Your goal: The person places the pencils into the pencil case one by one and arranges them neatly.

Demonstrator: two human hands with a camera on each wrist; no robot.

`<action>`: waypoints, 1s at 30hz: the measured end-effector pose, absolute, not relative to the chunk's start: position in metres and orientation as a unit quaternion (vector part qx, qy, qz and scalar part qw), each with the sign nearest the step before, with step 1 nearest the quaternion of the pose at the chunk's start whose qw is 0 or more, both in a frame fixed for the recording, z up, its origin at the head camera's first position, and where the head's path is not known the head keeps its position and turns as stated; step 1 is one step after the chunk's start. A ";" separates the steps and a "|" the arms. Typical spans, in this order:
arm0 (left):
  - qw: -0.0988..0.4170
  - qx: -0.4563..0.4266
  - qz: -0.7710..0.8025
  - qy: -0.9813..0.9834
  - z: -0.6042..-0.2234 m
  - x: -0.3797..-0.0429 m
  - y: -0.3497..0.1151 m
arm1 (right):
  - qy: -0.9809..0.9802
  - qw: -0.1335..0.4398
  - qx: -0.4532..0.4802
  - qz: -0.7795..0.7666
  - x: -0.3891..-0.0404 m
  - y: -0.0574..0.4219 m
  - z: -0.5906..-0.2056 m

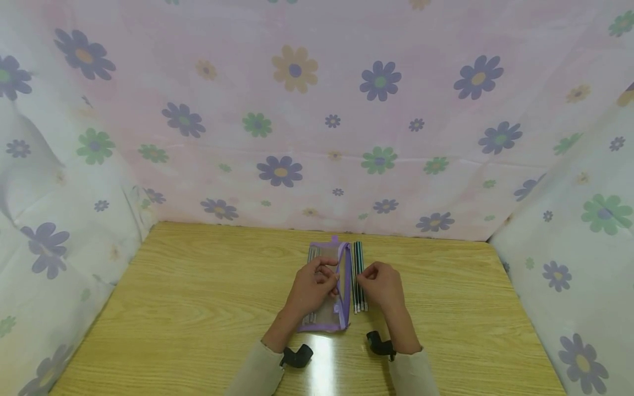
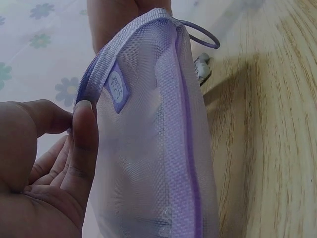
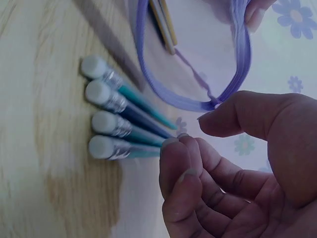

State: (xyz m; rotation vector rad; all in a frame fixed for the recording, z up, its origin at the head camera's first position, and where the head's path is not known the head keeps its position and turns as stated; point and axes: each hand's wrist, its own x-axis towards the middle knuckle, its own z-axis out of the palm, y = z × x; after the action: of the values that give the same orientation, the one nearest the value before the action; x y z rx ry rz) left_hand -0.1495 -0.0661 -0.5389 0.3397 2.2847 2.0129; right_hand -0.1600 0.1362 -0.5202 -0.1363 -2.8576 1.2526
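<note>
A purple-trimmed mesh pencil case [image 1: 327, 326] lies on the table with its zipped mouth spread apart. My left hand [image 1: 312, 286] pinches the edge of the mouth between thumb and fingers, as the left wrist view shows. A row of several green and dark pencils [image 1: 359, 258] lies along the right side of the case; their white erasers [image 3: 101, 121] point toward me. Right beside these pencils is my right hand [image 1: 383, 283], fingers bent and thumb apart from them, nothing between. Whether its fingertips touch the pencils cannot be told. More pencils [image 3: 163, 25] show through the case's opening.
The wood-grain table [image 1: 198, 297] is walled at the back and sides by flowered cloth [image 1: 332, 110]. A black curved piece [image 1: 298, 356] is strapped to the left wrist, and another [image 1: 380, 344] to the right.
</note>
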 end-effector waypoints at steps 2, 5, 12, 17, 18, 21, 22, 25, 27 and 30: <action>0.039 0.110 0.657 0.744 -0.539 -0.149 -0.066 | -0.915 0.010 -0.046 0.400 -0.161 0.138 -0.522; 0.040 0.109 0.658 0.744 -0.538 -0.149 -0.066 | -0.917 0.010 -0.051 0.396 -0.161 0.139 -0.524; 0.042 0.108 0.658 0.744 -0.537 -0.148 -0.066 | -0.923 0.004 -0.068 0.378 -0.161 0.141 -0.527; 0.042 0.112 0.655 0.746 -0.537 -0.148 -0.066 | -0.930 -0.001 -0.079 0.359 -0.162 0.142 -0.529; 0.041 0.113 0.655 0.746 -0.538 -0.149 -0.067 | -0.931 -0.001 -0.081 0.355 -0.162 0.142 -0.529; 0.041 0.115 0.656 0.745 -0.539 -0.150 -0.067 | -0.934 0.002 -0.082 0.346 -0.163 0.143 -0.530; 0.042 0.114 0.657 0.744 -0.540 -0.150 -0.067 | -0.935 0.002 -0.083 0.344 -0.163 0.143 -0.531; 0.043 0.113 0.663 0.739 -0.539 -0.150 -0.067 | -0.937 0.001 -0.086 0.340 -0.163 0.142 -0.532; 0.042 0.112 0.667 0.736 -0.538 -0.149 -0.067 | -0.937 -0.002 -0.090 0.337 -0.164 0.142 -0.532; 0.039 0.111 0.675 0.728 -0.537 -0.149 -0.068 | -0.937 -0.008 -0.097 0.335 -0.164 0.141 -0.533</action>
State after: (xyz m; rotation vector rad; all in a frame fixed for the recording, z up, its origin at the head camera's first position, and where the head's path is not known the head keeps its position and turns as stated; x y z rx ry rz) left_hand -0.1490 -0.0675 -0.5373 0.3412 2.2327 2.0693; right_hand -0.1636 0.1412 -0.5328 -0.3079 -2.9598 1.0578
